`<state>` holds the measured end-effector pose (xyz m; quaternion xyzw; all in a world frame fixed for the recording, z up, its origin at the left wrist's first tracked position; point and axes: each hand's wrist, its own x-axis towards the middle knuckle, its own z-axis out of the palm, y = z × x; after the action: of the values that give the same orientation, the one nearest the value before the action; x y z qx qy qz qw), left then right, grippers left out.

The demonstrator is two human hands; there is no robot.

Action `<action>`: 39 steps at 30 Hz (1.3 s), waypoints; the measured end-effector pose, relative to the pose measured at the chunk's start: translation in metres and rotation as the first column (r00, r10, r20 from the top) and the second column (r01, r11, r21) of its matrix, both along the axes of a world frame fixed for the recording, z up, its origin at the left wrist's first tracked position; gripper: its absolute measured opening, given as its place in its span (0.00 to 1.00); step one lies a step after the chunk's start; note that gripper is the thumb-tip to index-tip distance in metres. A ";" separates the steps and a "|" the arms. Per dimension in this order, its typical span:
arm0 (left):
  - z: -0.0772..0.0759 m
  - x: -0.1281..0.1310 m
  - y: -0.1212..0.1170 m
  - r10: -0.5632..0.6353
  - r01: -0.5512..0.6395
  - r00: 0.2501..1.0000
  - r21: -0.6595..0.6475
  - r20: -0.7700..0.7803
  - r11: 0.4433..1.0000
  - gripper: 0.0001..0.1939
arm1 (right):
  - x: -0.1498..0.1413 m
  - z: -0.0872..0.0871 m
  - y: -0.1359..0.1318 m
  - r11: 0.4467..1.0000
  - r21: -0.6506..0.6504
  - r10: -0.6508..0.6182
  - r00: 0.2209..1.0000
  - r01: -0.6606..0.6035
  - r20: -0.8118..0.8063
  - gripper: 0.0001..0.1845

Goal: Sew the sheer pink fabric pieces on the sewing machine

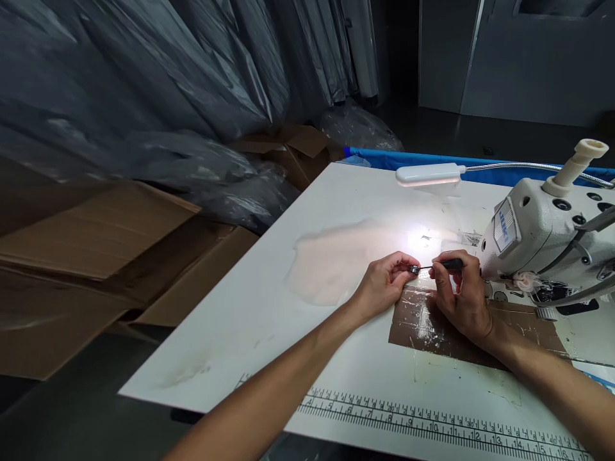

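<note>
My left hand (387, 280) pinches a small round metal part (414, 269) between thumb and fingertips, just above the white sewing table (269, 307). My right hand (460, 296) is closed round a small black-handled screwdriver (444, 264) whose thin shaft points left into the metal part. Both hands meet under the bright lamp light, just left of the white sewing machine (542, 237). A brown taped patch (423, 330) on the table lies beneath my right hand.
A white gooseneck lamp (425, 174) hangs over the table. A printed ruler (432, 426) runs along the near edge. Cardboard boxes (96, 256) and grey plastic-wrapped rolls (168, 83) fill the left side. A blue strip (432, 159) lines the table's far edge.
</note>
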<state>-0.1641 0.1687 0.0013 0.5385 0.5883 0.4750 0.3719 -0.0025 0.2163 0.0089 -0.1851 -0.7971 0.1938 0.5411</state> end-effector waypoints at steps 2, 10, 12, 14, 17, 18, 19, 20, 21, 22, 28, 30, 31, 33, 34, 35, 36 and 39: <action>0.000 0.000 0.000 -0.001 0.001 1.000 0.002 0.001 1.000 0.05 | 0.000 0.000 0.000 1.000 0.013 -0.010 1.000 0.010 0.004 0.12; 0.000 0.000 0.000 0.005 -0.005 1.000 0.001 -0.009 1.000 0.06 | -0.001 0.001 0.001 1.000 0.008 0.011 1.000 -0.011 -0.003 0.11; 0.000 0.000 0.000 0.003 -0.003 1.000 0.002 -0.005 1.000 0.06 | 0.000 0.001 0.001 1.000 0.014 0.005 1.000 -0.005 -0.002 0.11; 0.000 0.000 0.000 0.002 -0.002 1.000 0.002 0.000 1.000 0.05 | 0.000 0.001 0.001 1.000 0.022 0.001 1.000 -0.001 0.001 0.11; 0.000 0.000 0.000 0.002 -0.002 1.000 0.001 0.006 1.000 0.05 | 0.000 0.002 0.001 0.999 0.033 0.003 1.000 -0.003 0.003 0.11; 0.000 0.000 0.000 0.002 -0.002 1.000 0.001 0.006 1.000 0.05 | 0.000 0.002 0.001 0.999 0.036 0.003 1.000 -0.003 0.002 0.11; 0.000 0.000 0.000 0.003 -0.003 1.000 0.001 0.004 1.000 0.05 | 0.000 0.003 0.001 0.999 0.036 0.003 1.000 -0.003 0.001 0.11; 0.000 0.000 0.000 0.002 -0.002 1.000 0.001 0.001 1.000 0.05 | 0.000 0.003 0.001 0.999 0.034 0.003 1.000 -0.003 0.002 0.11; 0.000 0.000 0.000 0.001 -0.001 1.000 0.000 -0.003 1.000 0.06 | 0.000 0.003 0.001 1.000 0.030 0.004 1.000 -0.004 0.002 0.11; 0.000 0.000 0.000 0.001 -0.001 1.000 -0.001 -0.008 1.000 0.06 | 0.000 0.003 0.001 1.000 0.026 0.007 1.000 -0.007 0.003 0.11; -0.001 -0.001 0.001 0.000 0.000 1.000 0.003 -0.024 1.000 0.07 | 0.000 0.000 -0.003 0.999 -0.002 0.053 0.997 -0.053 -0.054 0.16; -0.002 -0.001 0.001 0.006 -0.006 1.000 0.014 -0.030 1.000 0.07 | 0.001 0.000 -0.004 0.998 0.008 0.058 0.993 -0.058 -0.099 0.17; -0.002 -0.001 0.001 0.008 -0.007 0.999 0.019 -0.032 1.000 0.07 | 0.001 0.000 -0.004 0.998 0.016 0.054 0.992 -0.053 -0.110 0.18; -0.002 -0.001 0.001 0.006 -0.005 0.999 0.025 -0.039 1.000 0.07 | 0.001 0.001 -0.004 0.999 0.028 0.030 0.994 -0.027 -0.101 0.18; -0.002 -0.001 0.000 0.004 -0.003 0.999 0.027 -0.044 1.000 0.06 | 0.001 0.001 -0.003 0.999 0.043 0.020 0.996 -0.016 -0.089 0.17; -0.001 -0.001 0.000 0.002 0.000 0.999 0.029 -0.049 1.000 0.06 | 0.001 0.001 -0.003 0.998 0.066 0.014 0.997 -0.009 -0.077 0.17; -0.001 -0.001 0.000 0.000 0.002 0.999 0.032 -0.052 1.000 0.06 | 0.002 0.001 -0.002 0.996 0.088 0.010 0.998 -0.004 -0.066 0.17; -0.001 -0.001 0.000 -0.010 0.011 0.999 0.038 -0.042 0.999 0.06 | 0.002 0.001 -0.002 0.994 0.110 -0.008 0.998 0.014 -0.055 0.17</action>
<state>-0.1649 0.1690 0.0001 0.5583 0.5839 0.4728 0.3518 -0.0007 0.2144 0.0100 -0.1537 -0.7907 0.1514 0.5730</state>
